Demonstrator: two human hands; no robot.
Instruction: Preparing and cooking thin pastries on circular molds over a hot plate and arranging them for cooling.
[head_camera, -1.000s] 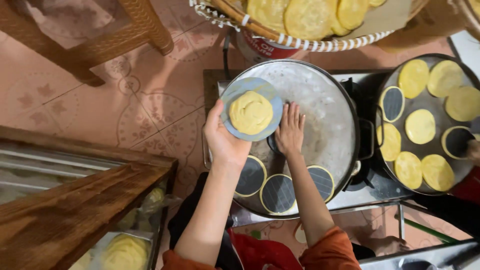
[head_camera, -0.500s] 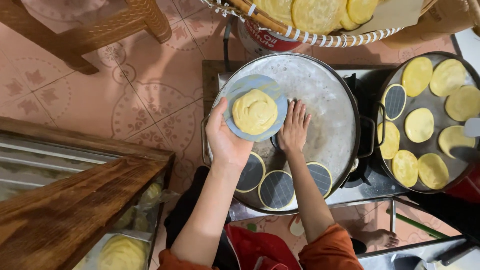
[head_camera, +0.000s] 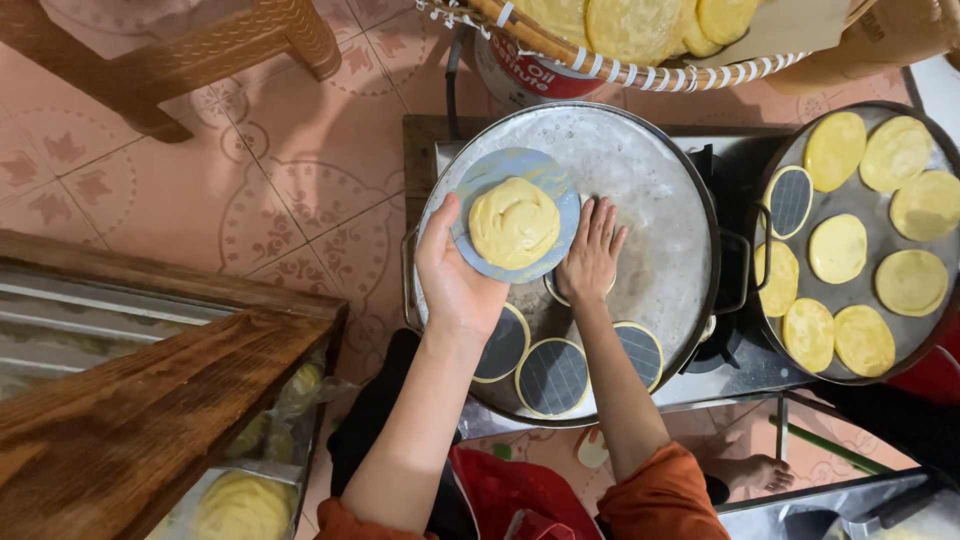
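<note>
My left hand (head_camera: 452, 282) holds a round blue-grey disc (head_camera: 560, 225) with a flat yellow dough round (head_camera: 514, 221) on top of it, just above the near left part of a large round metal griddle (head_camera: 650, 190). My right hand (head_camera: 592, 252) lies palm down on the griddle right beside the disc, fingers spread, covering most of another disc. Three dark mesh-patterned discs with yellow rims (head_camera: 553, 376) lie along the griddle's near edge.
A second round pan (head_camera: 775, 150) at the right carries several yellow dough rounds and a dark disc. A woven basket (head_camera: 600, 55) of cooked rounds sits at the top over a red can. A wooden bench (head_camera: 120, 400) stands at the lower left, more dough (head_camera: 243, 505) beneath it.
My left hand keeps the disc with dough over the griddle; it has drifted slightly toward the right hand. The right hand stays flat on the griddle. The view has shifted a little.
</note>
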